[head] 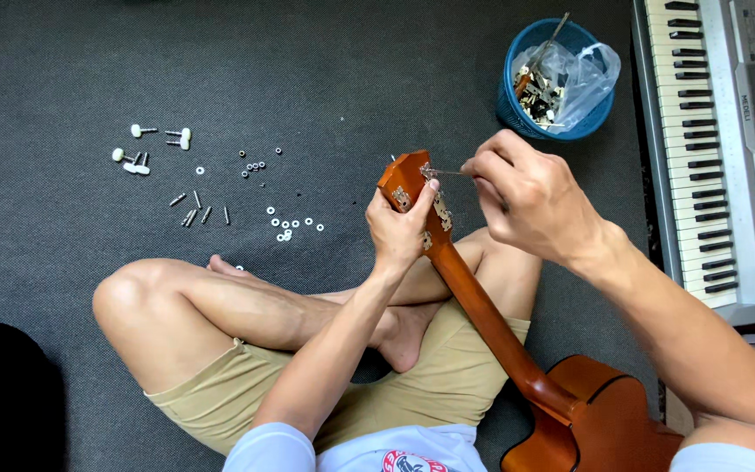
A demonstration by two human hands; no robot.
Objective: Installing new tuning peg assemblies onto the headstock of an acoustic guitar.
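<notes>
A home room used for music: grey carpet floor [63,52] (the person sits cross-legged on it), an electronic keyboard [714,149] at the right.

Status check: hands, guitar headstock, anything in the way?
Left hand grips headstock. Right hand holds thin tool at tuner plate. Nothing blocking.

Lighting: even, soft daylight-type, moderately bright; no hard source visible. Shadows faint, short, under the legs and the blue basket [555,83]. Glare: mild sheen on the plastic bag [585,77] and guitar body [609,428]; keyboard [709,149] keys near blown out. Focus sharp centre; slight motion blur at right hand [530,197]. Bottom-left corner very dark, no detail. Mild wide-angle bend at edges.
</notes>
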